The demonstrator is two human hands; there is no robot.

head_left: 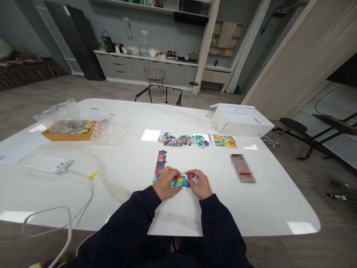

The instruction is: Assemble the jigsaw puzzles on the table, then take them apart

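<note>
A partly joined jigsaw puzzle (160, 159) forms an L on the white table, with a dark blue column bearing a red-orange figure. Its lower row (180, 181) is teal with a yellow plant. My left hand (167, 183) is closed on this row, thumb and fingers at its edges, and covers the corner of the L. At the row's right end, my right hand (200, 184) pinches a purple and blue jigsaw piece (189, 179); the fingers partly hide it. Beyond my hands lies a heap of loose jigsaw pieces (182, 140).
Right of the heap are a picture card (224, 140) and an open white box (240, 121). A blurred-out rectangular object (242, 168) lies right. On the left are an orange tray (67, 136) with plastic wrap (110, 130), and a white device (49, 164) with a cable (90, 193).
</note>
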